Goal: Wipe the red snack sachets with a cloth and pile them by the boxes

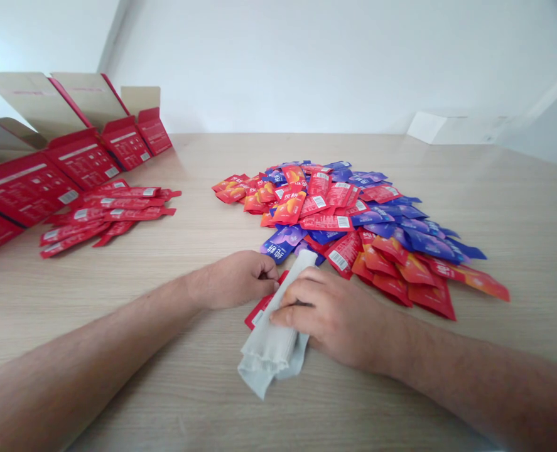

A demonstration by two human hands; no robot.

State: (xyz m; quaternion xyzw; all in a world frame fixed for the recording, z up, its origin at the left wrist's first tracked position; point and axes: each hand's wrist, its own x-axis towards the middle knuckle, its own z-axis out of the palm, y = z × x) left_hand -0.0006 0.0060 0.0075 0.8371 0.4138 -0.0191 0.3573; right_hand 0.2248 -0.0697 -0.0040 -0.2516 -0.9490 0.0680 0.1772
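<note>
In the middle foreground, my right hand (329, 311) is closed over a long white bundle (278, 326). It looks ribbed inside a thin translucent wrapper that flares loosely at the near end. Partly under the bundle lies a red sachet (258, 312), with a barcode showing on its near corner. The curled fingers of my left hand (240, 279) pinch at this sachet's left edge; their tips are partly hidden. Just beyond both hands is a blue-purple sachet (282, 242), at the near edge of a large pile of red and blue sachets (339, 194).
At the left stands a row of open red cartons (85, 157) with raised flaps. In front of them lies a smaller heap of red sachets (113, 210). A white box (452, 127) sits at the table's back right, near the wall.
</note>
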